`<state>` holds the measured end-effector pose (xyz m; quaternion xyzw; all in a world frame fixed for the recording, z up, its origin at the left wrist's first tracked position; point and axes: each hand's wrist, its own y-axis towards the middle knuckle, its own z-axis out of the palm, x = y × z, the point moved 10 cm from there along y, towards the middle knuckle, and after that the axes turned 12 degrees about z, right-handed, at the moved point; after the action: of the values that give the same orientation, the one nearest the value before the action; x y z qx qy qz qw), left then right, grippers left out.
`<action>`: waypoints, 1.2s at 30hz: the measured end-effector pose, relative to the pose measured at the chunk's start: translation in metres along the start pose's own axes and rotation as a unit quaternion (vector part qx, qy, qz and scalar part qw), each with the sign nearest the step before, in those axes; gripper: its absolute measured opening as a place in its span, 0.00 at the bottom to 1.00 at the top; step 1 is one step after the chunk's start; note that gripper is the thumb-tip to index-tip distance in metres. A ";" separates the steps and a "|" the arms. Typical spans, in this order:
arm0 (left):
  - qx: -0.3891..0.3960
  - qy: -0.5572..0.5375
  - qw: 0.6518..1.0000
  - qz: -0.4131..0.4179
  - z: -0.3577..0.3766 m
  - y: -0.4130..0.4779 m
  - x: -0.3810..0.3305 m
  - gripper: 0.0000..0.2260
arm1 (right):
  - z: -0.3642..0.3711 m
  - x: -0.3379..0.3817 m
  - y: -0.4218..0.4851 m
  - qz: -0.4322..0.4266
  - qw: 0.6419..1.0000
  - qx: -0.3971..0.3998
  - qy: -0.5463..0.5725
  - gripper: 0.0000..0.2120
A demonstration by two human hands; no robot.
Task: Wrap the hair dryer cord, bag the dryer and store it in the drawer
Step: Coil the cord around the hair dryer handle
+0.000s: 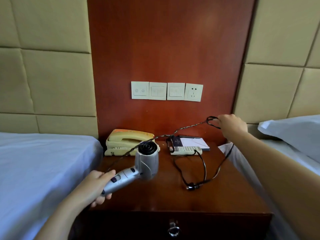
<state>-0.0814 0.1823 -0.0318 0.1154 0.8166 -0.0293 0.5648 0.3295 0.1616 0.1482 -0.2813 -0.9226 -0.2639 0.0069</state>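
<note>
Cord (187, 128) partly hid in R hand (232, 125); drawer (138, 226) cropped.

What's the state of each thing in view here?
hair dryer: lifted over the nightstand, left hand gripping its handle
cord: unwrapped, right hand pinching a loop, slack lying on the nightstand
drawer: shut
wall socket: empty
phone: handset on cradle

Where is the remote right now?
In the head view, the remote lies on the nightstand, right rear, just in front of the notepad, right of the phone.
</note>
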 end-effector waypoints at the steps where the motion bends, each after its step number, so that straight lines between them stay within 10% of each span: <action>1: -0.011 -0.006 1.000 -0.006 -0.005 0.000 0.003 0.16 | 0.007 0.000 -0.002 0.002 1.000 0.009 -0.001 0.17; 16: -0.040 -0.078 0.996 0.004 0.019 -0.002 -0.017 0.14 | 0.110 0.036 -0.061 -0.042 0.981 0.139 -0.133 0.17; 22: -0.009 -0.079 0.997 0.016 0.043 0.001 -0.032 0.15 | 0.104 0.079 -0.094 -0.187 0.948 0.052 -0.253 0.19; 27: -0.005 -0.091 0.996 0.014 0.055 0.003 -0.038 0.15 | 0.065 0.097 -0.122 -0.219 0.970 0.085 0.068 0.18; 36: -0.037 -0.075 0.996 0.042 0.054 0.003 -0.044 0.18 | 0.015 0.072 -0.140 -0.083 0.877 0.158 0.446 0.16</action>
<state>-0.0166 0.1689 -0.0102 0.1264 0.7666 0.0164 0.6293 0.1975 0.1074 0.0793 -0.0515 -0.8710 -0.2117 0.4404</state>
